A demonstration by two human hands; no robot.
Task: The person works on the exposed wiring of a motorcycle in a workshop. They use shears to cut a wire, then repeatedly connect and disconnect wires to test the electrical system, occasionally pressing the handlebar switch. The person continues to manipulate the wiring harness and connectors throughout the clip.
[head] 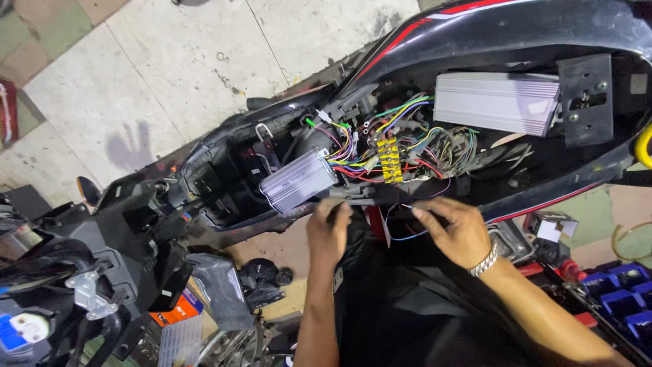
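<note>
A thin blue wire (406, 234) runs roughly level between two hands at the near edge of the scooter's open body (543, 41), its long axis following that edge. The right hand (456, 231) pinches its end in its fingers; the left hand (329, 228) is curled around a dark part, exact grip unclear. Just above the wire sits a small silver controller box (297, 180), tilted, beside a yellow connector strip (389, 160) amid coloured wiring. A larger ribbed silver box (496, 102) lies farther up.

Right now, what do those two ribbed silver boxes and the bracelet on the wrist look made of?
Small ribbed box and large ribbed box: probably aluminium, with a matte silver, finned finish. Bracelet by the right hand: shiny linked metal, likely steel.
</note>
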